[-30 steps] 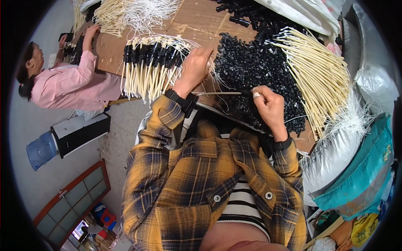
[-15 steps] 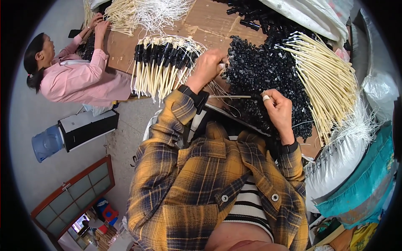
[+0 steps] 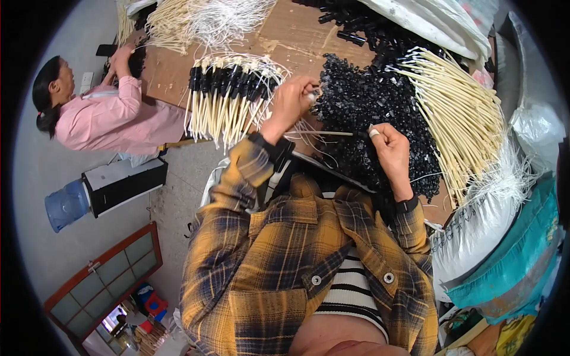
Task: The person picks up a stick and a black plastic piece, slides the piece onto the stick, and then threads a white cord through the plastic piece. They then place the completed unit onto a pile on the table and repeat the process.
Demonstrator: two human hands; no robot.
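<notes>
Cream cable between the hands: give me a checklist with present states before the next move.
1. Right hand pinches one end of the cream cable: ok.
2. Left hand grips the other end: ok.
3. Black piece seated on the cable tip: cannot tell, too small.
4. Pile of black parts within reach: ok.
5. Finished row of capped cables lies beside the left hand: ok.
6. Loose cream cables apart from the held one: ok.

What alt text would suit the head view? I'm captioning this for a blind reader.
A person in a yellow plaid shirt holds a thin cream cable between the left hand and right hand over a pile of small black parts on a wooden table. Finished cables lie left; a co-worker in pink works nearby.
</notes>
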